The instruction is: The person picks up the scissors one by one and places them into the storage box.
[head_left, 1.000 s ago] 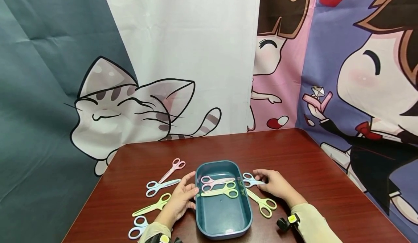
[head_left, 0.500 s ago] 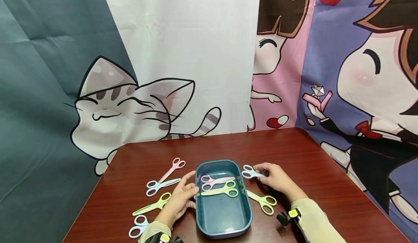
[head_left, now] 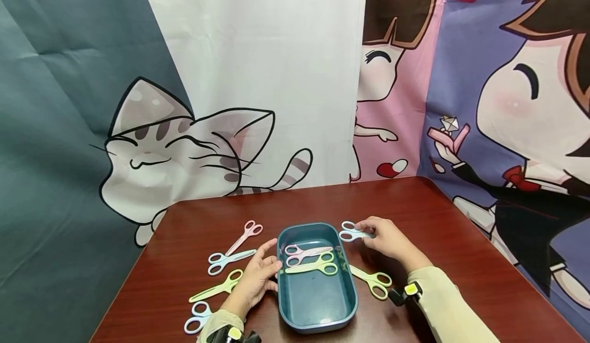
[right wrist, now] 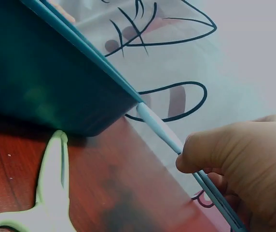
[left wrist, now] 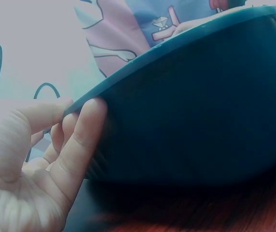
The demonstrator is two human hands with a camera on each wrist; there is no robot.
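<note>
My left hand (head_left: 256,276) is at the left side of a dark teal box (head_left: 318,302); in the left wrist view, its thumb and fingers hold the rim and outer wall. Pink scissors (head_left: 308,253) and green scissors (head_left: 313,267) lie inside the box. At the box's far right corner, my right hand (head_left: 386,239) pinches light blue scissors (head_left: 352,233) by the blades, handle loops toward the box. The right wrist view shows these scissors edge-on, raised off the table. Beneath them, other green scissors (head_left: 374,280) lie by the box's right wall.
On the table's left lie pink scissors (head_left: 244,236), blue scissors (head_left: 226,261), green scissors (head_left: 216,287) and another blue pair (head_left: 197,318) partly hidden by the left sleeve. A printed cloth (head_left: 286,87) hangs behind the reddish-brown table (head_left: 212,214).
My right hand has lifted the blue scissors up and away from the table, toward the box's far corner. My left hand stays at the box, which has not moved.
</note>
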